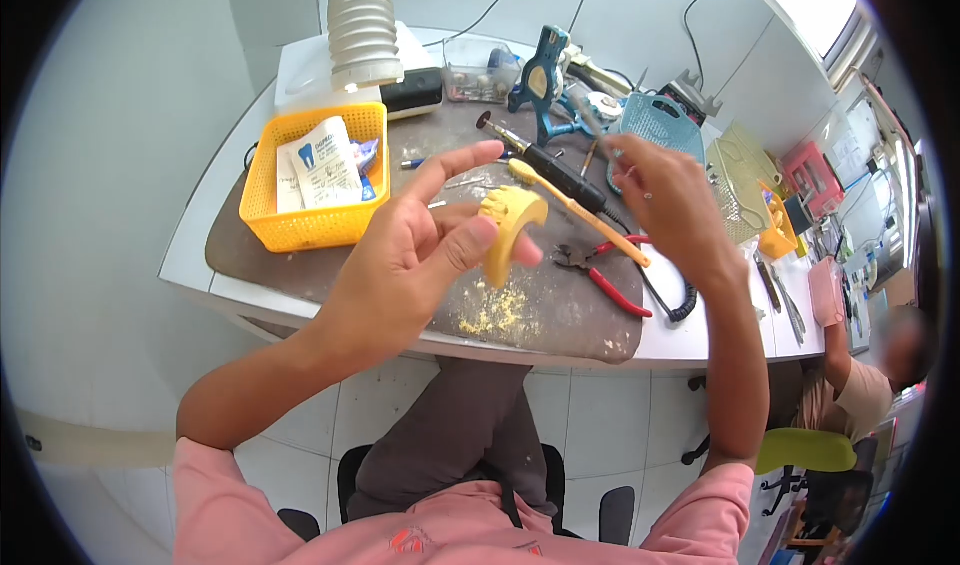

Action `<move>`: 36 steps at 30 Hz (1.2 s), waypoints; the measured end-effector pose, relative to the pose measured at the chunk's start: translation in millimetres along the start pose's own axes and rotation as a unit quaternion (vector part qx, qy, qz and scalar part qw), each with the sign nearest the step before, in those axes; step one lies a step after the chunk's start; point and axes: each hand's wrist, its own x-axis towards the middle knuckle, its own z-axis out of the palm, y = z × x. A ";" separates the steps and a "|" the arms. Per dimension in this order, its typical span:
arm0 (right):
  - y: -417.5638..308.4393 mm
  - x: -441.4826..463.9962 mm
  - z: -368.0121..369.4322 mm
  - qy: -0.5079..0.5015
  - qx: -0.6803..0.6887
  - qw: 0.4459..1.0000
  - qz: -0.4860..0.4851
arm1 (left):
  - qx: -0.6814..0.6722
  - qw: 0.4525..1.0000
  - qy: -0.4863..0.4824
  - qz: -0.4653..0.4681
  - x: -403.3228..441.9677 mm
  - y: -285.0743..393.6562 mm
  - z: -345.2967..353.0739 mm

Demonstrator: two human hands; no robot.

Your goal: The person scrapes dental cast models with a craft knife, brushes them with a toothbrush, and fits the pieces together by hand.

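A yellow horseshoe-shaped dental cast (510,220), with tooth shapes along its top, is pinched between the thumb and fingers of my left hand (400,255). My left index finger points away from it. To the right, my right hand (665,190) is raised above the bench, its fingers closed on a thin metal tool (590,115) blurred at the tip; its exact kind is unclear. The tool is apart from the cast. Between the hands lie a toothbrush (580,212) with an orange handle, a black rotary handpiece (565,175) and red-handled pliers (610,275).
Yellow dust (500,312) is scattered on the brown mat (290,270) below the cast. A yellow basket (320,227) with paper packets stands at left. Behind are a blue articulator (543,80), a blue basket (665,125) and a ribbed hose (362,25). Another person (865,390) sits far right.
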 end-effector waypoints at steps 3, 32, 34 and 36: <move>8.3 16.6 23.4 -0.052 -0.067 0.996 -0.029 | 0.032 0.996 -0.019 0.084 18.7 1.9 1.3; 7.7 -14.8 28.9 0.034 0.024 0.998 -0.050 | 0.107 0.987 0.089 0.086 90.1 -28.7 -12.4; 14.9 -14.1 25.1 0.117 0.066 0.991 -0.004 | 0.103 0.988 0.086 0.079 91.2 -32.0 -15.7; 18.8 -12.9 20.6 0.132 0.071 0.989 0.008 | 0.098 0.989 0.081 0.076 92.5 -35.1 -16.7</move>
